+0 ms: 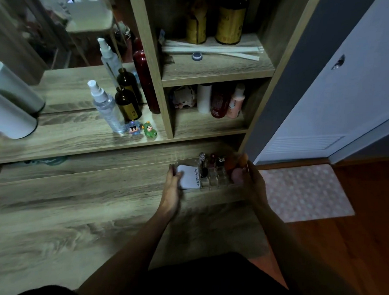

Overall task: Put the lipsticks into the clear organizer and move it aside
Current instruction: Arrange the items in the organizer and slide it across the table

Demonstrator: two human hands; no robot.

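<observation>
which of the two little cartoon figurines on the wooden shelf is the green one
The small green cartoon figurine, the right-hand one of the pair. Its neighbour, the small blue cartoon figurine, stands just left of it, beside the clear spray bottle.

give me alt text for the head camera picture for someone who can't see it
Both hands, left hand and right hand, grip the ends of a clear organizer holding lipsticks and a white compact on a wooden vanity. Spray bottles and two small figurines stand behind.

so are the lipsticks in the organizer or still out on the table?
In. Several lipsticks stand upright in the clear organizer, caps above its rim. Left hand and right hand hold its ends.
</observation>
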